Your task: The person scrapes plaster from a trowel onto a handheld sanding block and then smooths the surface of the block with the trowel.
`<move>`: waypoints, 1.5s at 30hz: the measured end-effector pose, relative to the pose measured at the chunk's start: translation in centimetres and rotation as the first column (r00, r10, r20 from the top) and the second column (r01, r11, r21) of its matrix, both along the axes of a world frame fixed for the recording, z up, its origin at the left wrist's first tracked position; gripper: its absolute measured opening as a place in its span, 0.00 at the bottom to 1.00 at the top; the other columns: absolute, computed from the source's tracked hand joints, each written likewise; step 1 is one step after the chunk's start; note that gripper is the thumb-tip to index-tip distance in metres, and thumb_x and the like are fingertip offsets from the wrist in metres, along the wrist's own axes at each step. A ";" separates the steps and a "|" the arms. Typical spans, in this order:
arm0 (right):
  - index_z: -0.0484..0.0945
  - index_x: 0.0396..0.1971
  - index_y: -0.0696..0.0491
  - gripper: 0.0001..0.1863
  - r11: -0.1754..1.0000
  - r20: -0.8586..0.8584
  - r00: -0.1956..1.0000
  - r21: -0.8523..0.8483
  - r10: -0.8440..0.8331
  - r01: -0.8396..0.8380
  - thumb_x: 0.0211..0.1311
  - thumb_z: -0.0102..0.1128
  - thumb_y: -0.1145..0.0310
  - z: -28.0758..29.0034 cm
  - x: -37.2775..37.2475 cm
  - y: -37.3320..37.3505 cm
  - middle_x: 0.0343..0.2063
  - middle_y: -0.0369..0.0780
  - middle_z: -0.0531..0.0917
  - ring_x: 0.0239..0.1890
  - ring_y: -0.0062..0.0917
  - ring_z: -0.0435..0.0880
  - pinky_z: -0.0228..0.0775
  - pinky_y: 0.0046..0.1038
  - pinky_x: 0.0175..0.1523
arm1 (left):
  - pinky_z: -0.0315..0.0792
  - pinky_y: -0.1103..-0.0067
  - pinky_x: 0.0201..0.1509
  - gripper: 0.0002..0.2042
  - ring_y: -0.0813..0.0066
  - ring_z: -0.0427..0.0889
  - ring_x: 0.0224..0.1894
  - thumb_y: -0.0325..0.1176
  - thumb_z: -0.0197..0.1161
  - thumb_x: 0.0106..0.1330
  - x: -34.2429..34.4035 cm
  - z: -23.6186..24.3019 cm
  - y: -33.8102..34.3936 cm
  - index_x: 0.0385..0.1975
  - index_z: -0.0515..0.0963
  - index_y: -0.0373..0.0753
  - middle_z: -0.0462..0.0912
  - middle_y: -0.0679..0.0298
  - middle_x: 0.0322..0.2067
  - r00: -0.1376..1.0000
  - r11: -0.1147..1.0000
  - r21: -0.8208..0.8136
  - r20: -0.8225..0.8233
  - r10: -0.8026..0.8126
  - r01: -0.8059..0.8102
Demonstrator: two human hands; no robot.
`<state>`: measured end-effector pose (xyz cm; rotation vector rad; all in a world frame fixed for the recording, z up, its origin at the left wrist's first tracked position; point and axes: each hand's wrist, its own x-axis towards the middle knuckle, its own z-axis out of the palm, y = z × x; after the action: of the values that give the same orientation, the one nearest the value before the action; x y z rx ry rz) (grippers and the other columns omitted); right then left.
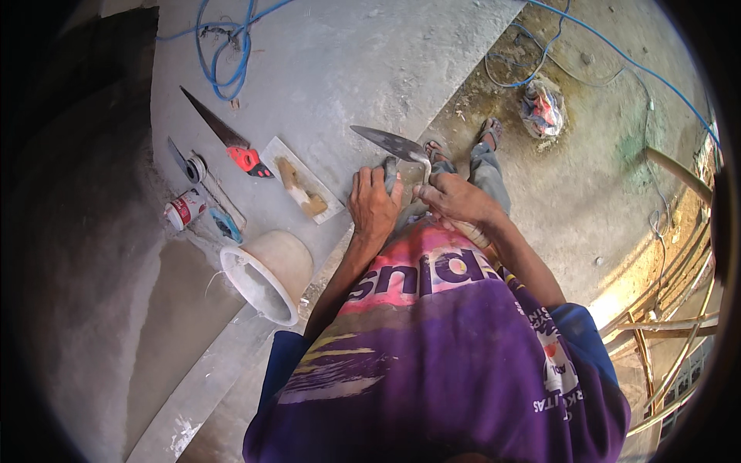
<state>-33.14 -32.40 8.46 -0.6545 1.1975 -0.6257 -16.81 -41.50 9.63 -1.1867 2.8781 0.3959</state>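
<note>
My right hand point(451, 199) grips a pointed metal trowel point(386, 141) by its handle, the blade angled up to the left. My left hand point(373, 202) is beside it, fingers curled by a grey item that I cannot make out. A flat float point(272, 161) with a wooden handle lies left of my hands. Beyond it is a handsaw point(246, 158) with a red handle. A white bucket point(282, 261), a blade tool point(179, 158), a red-and-white container point(181, 207) and a light-blue tool point(225, 224) are also to the left.
A blue hose point(228, 92) loops on the grey slab point(324, 69) at the top. A crumpled bag point(542, 108) lies near my sandalled feet point(488, 133) on the rough floor, among thin cables. Bent poles and rods point(679, 332) line the right side. A dark drop borders the left.
</note>
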 end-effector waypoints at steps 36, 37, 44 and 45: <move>0.74 0.17 0.62 0.10 0.967 -0.532 0.831 -0.254 -0.160 0.024 0.47 0.57 0.70 1.7 4.6 0.0 0.21 0.54 0.79 0.28 0.48 0.81 0.74 0.44 0.36 | 0.71 0.62 0.42 0.16 0.47 0.77 0.38 0.39 0.59 0.60 -1.0 1.5 -1.8 0.35 0.75 0.28 0.76 0.46 0.33 0.992 0.981 0.193 0.125 -0.025 0.000; 0.74 0.17 0.62 0.10 0.967 -0.535 0.833 -0.254 -0.142 0.002 0.47 0.57 0.69 1.0 5.0 0.4 0.20 0.54 0.79 0.28 0.48 0.81 0.74 0.44 0.36 | 0.72 0.61 0.42 0.16 0.48 0.77 0.39 0.39 0.59 0.59 -0.9 1.6 -1.7 0.35 0.75 0.29 0.76 0.47 0.33 0.991 0.982 0.187 0.134 -0.031 0.006; 0.75 0.23 0.62 0.10 0.967 -0.586 0.793 -0.256 -0.166 0.014 0.48 0.58 0.69 1.4 4.6 -0.3 0.20 0.55 0.79 0.28 0.49 0.81 0.74 0.44 0.36 | 0.74 0.61 0.40 0.15 0.49 0.78 0.39 0.38 0.59 0.58 -1.1 1.1 -2.0 0.33 0.75 0.30 0.76 0.48 0.34 0.995 0.988 0.154 0.095 -0.034 0.019; 0.75 0.25 0.62 0.10 0.967 -0.583 0.795 -0.254 -0.167 0.017 0.48 0.58 0.69 1.0 5.0 -0.1 0.20 0.56 0.79 0.28 0.50 0.81 0.74 0.44 0.36 | 0.74 0.61 0.40 0.15 0.49 0.78 0.39 0.38 0.59 0.58 -0.9 1.3 -1.8 0.33 0.75 0.30 0.76 0.48 0.34 0.995 0.988 0.155 0.097 -0.038 0.023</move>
<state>-28.12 -32.46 9.49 -1.0545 1.7760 -0.6709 -17.69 -43.33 10.88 -1.1036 2.7211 0.5311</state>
